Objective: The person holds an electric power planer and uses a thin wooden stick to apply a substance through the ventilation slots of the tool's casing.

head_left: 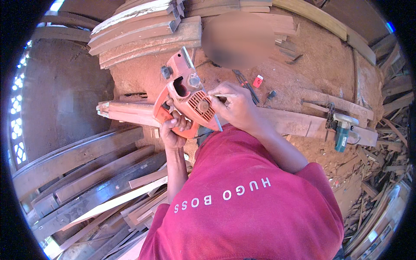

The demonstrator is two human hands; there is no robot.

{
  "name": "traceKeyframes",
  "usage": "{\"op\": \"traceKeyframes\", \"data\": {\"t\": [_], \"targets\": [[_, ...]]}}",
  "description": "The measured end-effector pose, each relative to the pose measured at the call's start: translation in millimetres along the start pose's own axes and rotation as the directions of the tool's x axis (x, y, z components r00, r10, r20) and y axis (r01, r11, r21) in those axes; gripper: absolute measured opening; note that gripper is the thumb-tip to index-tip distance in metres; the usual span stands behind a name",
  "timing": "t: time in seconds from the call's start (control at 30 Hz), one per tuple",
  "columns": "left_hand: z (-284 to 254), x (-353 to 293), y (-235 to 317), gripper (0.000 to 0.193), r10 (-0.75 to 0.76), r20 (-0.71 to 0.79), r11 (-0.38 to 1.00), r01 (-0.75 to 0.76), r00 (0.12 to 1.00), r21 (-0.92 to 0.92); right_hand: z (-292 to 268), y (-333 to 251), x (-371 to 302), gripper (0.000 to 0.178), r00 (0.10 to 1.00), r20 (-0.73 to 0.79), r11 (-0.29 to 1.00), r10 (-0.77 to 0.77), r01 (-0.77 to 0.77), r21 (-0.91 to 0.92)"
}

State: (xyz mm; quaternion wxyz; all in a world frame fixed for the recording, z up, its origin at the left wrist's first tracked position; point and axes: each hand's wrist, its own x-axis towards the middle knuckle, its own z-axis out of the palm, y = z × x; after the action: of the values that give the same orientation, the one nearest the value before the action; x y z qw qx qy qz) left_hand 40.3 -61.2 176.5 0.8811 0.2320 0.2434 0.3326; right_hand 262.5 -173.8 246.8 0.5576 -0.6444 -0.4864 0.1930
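Note:
In my left hand [177,126] is an orange electric planer [187,110], gripped by its rear handle and tilted on its side. Its long metal sole runs along the right side of the tool, and a dark opening shows in the body. My right hand [237,107] is closed in a pinch beside the planer's slotted housing. From its fingers a thin, pale, rod-like piece [222,95] points at the planer near the sole; its kind is too small to tell. Beyond the right hand lie pliers with red handles [246,86] and a small red packet [258,81].
Stacked boards [143,34] stand at the far left, more planks [104,173] at the near left. A green power tool [342,135] sits by a long board [286,122] on the right. Wood offcuts [368,173] are heaped at the right edge. A far patch is blurred.

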Motion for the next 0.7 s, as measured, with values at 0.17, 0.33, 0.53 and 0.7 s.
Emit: {"op": "traceKeyframes", "data": {"t": [0.17, 0.33, 0.53, 0.7], "targets": [[-4.1, 0.6, 0.5, 0.061, -0.006, 0.002, 1.000, 0.006, 1.000, 0.022, 5.6, 7.3, 0.9, 0.012, 0.999, 0.053, 0.999, 0.003, -0.001, -0.034], [-0.5, -0.9, -1.3, 0.052, 0.019, -0.005, 0.997, -0.019, 1.000, 0.074, -22.0, -12.3, 12.9, 0.014, 0.964, 0.173, 0.979, 0.200, -0.192, -0.061], [6.5, 0.1, 2.0, 0.054, 0.018, -0.037, 0.998, -0.015, 0.999, 0.065, 0.6, 3.1, 8.1, 0.014, 0.993, 0.098, 0.998, 0.063, -0.064, 0.009], [-3.5, 1.0, 3.4, 0.057, 0.022, -0.033, 0.995, -0.019, 0.999, 0.100, -0.7, 1.7, 16.4, 0.017, 0.981, 0.167, 0.993, 0.104, -0.094, -0.066]]}}
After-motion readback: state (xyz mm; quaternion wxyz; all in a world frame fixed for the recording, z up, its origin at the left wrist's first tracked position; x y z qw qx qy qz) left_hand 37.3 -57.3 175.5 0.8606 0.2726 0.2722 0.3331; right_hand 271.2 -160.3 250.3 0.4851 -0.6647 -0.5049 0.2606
